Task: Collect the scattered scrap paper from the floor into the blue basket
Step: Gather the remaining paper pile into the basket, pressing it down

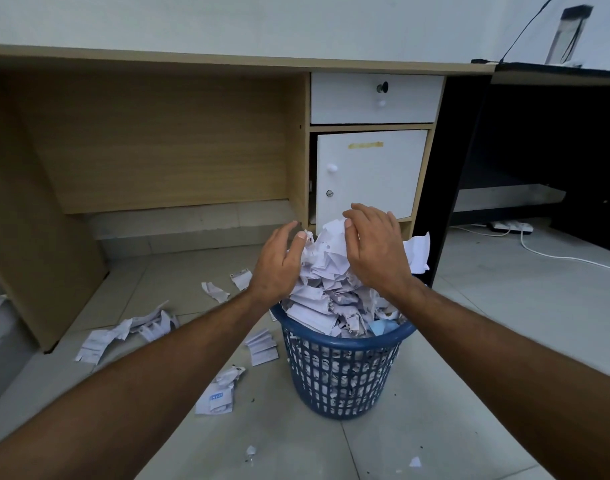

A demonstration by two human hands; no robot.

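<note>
Hands spread, left & right flanking paper heap; we press evenly so blue basket won't tip.

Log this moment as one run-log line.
left hand open on paper heap | right hand open on heap | blue basket overfull | scraps on floor

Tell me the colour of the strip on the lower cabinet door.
Yellow-orange: a worn strip across the white cabinet door, clearest in the head view.
</note>
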